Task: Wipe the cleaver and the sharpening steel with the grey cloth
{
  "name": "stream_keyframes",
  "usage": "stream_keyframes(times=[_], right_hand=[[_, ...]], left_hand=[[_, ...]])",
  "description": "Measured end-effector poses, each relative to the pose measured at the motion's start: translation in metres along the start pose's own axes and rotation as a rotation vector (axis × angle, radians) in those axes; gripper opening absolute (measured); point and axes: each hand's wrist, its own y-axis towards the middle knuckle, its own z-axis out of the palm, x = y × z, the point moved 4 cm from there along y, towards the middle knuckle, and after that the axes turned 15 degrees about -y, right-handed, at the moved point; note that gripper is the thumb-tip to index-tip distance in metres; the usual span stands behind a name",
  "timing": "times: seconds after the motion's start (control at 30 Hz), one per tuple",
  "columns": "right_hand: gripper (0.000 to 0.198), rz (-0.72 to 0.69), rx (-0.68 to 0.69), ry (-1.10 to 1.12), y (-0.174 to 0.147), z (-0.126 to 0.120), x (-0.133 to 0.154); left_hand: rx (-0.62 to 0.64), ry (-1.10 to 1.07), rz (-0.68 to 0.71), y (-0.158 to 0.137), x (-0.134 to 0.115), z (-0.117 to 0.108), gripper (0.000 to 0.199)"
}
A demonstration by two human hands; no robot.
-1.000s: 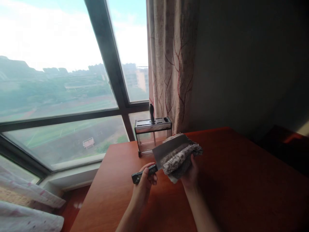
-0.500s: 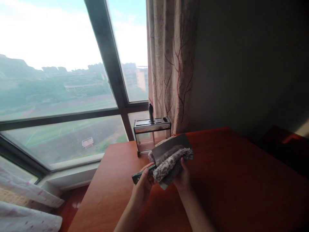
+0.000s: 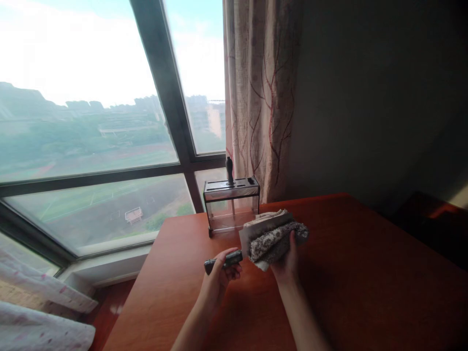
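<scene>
"What should you do well here?"

"With your left hand, hold the cleaver steady by its handle; press the folded cloth along the blade, with thick folds guarding you from the steel."

"And your hands?"

"Your left hand is curled closed around the handle. The cleaver is in the air above the surface, in front of the knife rack. Your right hand is partly closed, gripping the cloth around the blade, thumb over it; its hidden fingers I cannot judge."
</scene>
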Motion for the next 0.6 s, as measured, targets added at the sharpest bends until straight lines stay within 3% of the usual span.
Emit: stream_keyframes(times=[0.13, 0.37, 0.6], right_hand=[[0.051, 0.032, 0.025, 0.033, -0.002, 0.004, -0.008], [0.050, 0.131, 0.101, 0.132, -0.010, 0.018, -0.025], [0.043, 0.223, 0.160, 0.082, -0.020, 0.030, -0.048]], left_hand=[[-0.098, 0.031, 0.043, 0.003, -0.001, -0.002, 0.051], [-0.140, 0.074, 0.089, 0.005, 0.003, -0.005, 0.057], [-0.192, -0.041, 0.079, 0.021, 0.016, -0.025, 0.072]])
